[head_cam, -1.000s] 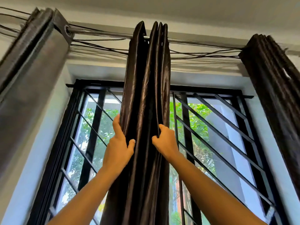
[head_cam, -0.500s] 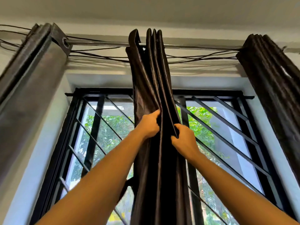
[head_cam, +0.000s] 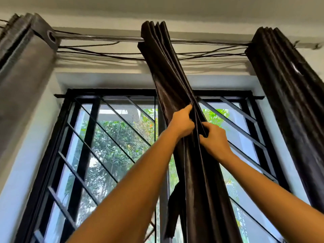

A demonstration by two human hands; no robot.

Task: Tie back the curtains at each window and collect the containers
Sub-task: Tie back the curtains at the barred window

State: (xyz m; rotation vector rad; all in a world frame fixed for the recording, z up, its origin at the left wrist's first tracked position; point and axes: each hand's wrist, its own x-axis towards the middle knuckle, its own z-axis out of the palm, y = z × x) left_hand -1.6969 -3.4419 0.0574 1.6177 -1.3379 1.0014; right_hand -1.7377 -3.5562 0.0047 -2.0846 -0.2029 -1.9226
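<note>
Dark satin curtain [head_cam: 166,76] bunched at the middle of the rod [head_cam: 105,38], slanting down from it. Well below the rod, gripping its folds: left hand [head_cam: 182,123], fingers curled tight; right hand [head_cam: 214,139] lower still, pinching a pleat.

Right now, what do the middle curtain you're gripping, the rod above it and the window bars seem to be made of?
The middle curtain is likely satin-like dark brown cloth, glossy: pale sheen streaks run along its soft folds. The rod looks like bare polished metal, silvery with bright glints. The window bars are probably black-painted metal with a dull finish, in thin straight strips; I can't confirm that.
</note>
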